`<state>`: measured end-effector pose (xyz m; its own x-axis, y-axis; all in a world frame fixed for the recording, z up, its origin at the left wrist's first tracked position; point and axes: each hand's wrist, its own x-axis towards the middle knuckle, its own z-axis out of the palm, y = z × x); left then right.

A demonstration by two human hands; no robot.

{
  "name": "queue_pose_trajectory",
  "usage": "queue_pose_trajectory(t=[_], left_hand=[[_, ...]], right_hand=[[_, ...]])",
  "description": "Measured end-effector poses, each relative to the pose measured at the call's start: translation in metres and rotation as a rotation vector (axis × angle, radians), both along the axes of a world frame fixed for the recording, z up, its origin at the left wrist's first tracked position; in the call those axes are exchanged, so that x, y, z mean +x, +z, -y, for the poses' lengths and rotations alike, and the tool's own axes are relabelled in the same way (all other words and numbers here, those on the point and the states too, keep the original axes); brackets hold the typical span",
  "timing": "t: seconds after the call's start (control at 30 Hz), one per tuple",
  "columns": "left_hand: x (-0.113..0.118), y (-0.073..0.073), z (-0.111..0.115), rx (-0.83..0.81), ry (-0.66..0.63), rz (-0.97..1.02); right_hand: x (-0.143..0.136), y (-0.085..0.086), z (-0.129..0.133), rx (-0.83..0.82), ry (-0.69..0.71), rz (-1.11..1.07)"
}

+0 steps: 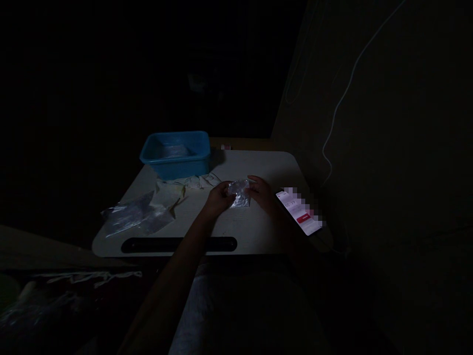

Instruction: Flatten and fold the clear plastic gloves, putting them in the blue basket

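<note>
A small clear plastic bag is held between my two hands above the white table. My left hand pinches its left side, fingers closed on the plastic. On the other side my right hand grips the bag's right edge between thumb and fingers. Whether anything is inside the bag is too dark to tell. More clear plastic bags lie flat at the table's left, beside a crumpled pale cloth or paper.
A blue basin with clear plastic in it stands at the table's back left. A lit phone lies on the right. The white table has a black slot at its front edge. A white cable hangs on the right.
</note>
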<state>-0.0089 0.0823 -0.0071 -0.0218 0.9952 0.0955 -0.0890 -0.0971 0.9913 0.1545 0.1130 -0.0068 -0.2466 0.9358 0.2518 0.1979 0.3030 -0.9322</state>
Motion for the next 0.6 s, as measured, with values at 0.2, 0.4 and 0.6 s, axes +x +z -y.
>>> queue_pose_trajectory(t=[0.2,0.4,0.6], left_hand=[[0.0,-0.0032,-0.0031,0.022,0.083,0.022],[-0.0022,-0.0075,-0.0058,0.043,0.097,0.014],[-0.003,-0.0048,-0.0046,0.044,0.096,-0.008]], right_hand=[[-0.0041,-0.0013,0.0024,-0.053,0.097,0.008],[-0.0033,-0.0041,0.002,0.025,0.067,0.077],[-0.0025,0.0027,0.0052,0.013,0.071,0.058]])
